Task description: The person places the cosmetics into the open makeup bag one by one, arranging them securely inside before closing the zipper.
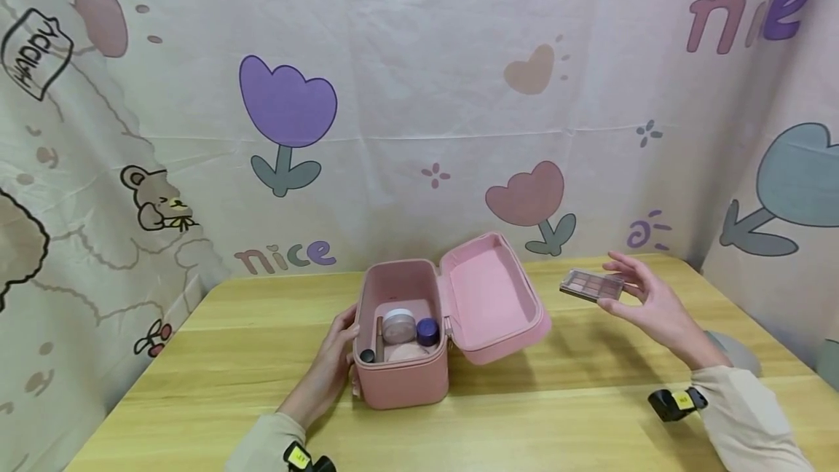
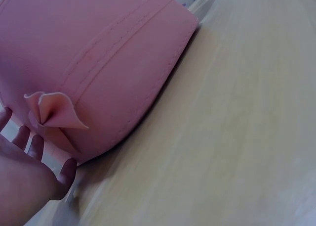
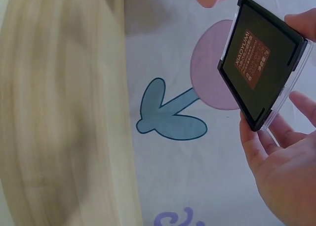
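My right hand (image 1: 649,304) pinches an eyeshadow palette (image 1: 592,285) between thumb and fingers, held above the right part of the table. Its clear lid and several pans face up in the head view; the right wrist view shows its black underside with a brown label. A pink makeup case (image 1: 404,384) stands mid-table, its lid (image 1: 493,297) swung out to the right. My left hand (image 1: 331,355) rests against the case's left side, fingers beside a small pink bow (image 2: 57,112). Inside are a white-lidded jar (image 1: 398,326), a blue jar (image 1: 428,332) and a slim brown tube (image 1: 379,341).
The wooden table (image 1: 262,355) reaches back to a printed cloth (image 1: 393,93) hanging behind it. A grey rounded object (image 1: 741,353) lies on the right, partly behind my right forearm. A black round cap (image 1: 368,356) shows at the case's front left corner.
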The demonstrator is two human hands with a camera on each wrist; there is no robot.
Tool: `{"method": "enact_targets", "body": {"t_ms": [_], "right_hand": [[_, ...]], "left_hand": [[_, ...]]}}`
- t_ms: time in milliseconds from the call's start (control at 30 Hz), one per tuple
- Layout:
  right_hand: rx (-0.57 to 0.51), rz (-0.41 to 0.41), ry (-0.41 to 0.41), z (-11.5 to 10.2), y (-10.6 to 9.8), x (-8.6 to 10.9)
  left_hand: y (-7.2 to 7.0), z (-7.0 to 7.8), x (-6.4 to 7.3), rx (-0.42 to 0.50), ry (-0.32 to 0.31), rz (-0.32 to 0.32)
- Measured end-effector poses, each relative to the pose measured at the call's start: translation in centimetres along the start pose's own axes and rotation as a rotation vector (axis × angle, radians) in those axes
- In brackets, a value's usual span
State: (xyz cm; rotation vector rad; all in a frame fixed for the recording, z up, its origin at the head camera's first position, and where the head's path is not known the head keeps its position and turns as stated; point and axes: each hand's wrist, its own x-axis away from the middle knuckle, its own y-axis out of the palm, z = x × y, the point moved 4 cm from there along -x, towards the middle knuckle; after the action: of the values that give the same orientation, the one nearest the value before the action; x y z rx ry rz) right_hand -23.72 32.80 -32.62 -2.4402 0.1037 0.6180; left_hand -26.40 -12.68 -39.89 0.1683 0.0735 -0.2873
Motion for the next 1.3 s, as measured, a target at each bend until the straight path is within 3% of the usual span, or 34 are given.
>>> {"method": "enact_targets", "body": {"t_ms": [200, 533, 733, 1300], "right_hand": [[-0.031, 0.034, -0.061, -0.6, -0.4, 0.0], [-0.135, -0.011, -0.147, -3.2, -0.1, -0.2], [-0.193, -0.038, -0.150, -3.9, 0.5, -0.2], [-0.211, -0.022, -0.226, -6.2, 0.9, -0.1]], "left_hand": [[0.1, 0.0, -0.1, -0.007, 0.002, -0.008], [0.2, 0.1, -0.1, -0.002, 0.006, -0.006], [0.3, 0.3, 0.0, -0.008, 0.021, -0.010], [0.3, 0.2, 0.0, -0.003, 0.015, -0.012]]}}
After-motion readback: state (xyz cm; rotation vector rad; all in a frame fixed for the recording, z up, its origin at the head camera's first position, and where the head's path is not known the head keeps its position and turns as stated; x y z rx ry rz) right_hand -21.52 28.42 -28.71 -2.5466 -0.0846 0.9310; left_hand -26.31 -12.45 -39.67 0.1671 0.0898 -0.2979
